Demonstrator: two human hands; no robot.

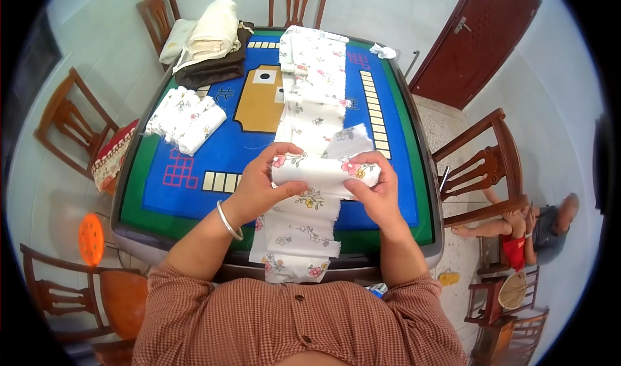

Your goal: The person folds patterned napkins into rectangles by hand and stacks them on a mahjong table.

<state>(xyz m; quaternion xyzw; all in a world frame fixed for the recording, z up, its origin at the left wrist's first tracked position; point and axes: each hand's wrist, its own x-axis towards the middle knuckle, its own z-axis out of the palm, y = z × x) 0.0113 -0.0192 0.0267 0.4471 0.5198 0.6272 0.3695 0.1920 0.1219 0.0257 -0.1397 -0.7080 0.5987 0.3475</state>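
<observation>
Between my two hands is a roll of white floral cloth (320, 174), held level above the table. My left hand (264, 184) grips its left end, with the thumb in front and the fingers behind. At the other end, my right hand (376, 184) has the same kind of grip. A loose corner of cloth (350, 140) sticks up behind the roll. Long floral cloth strips (315, 79) lie in layers from the table's far side towards me, passing beneath the roll. Their near end (296, 249) hangs at the table's front edge.
A folded bundle of floral cloth (187, 118) lies left on the mahjong table (131, 206). Behind it are stacked cream cloth (213, 31) and dark brown fabric (213, 70). A crumpled white tissue (383, 51) rests far right. Wooden chairs (485, 167) surround the table; a person (548, 230) sits at right.
</observation>
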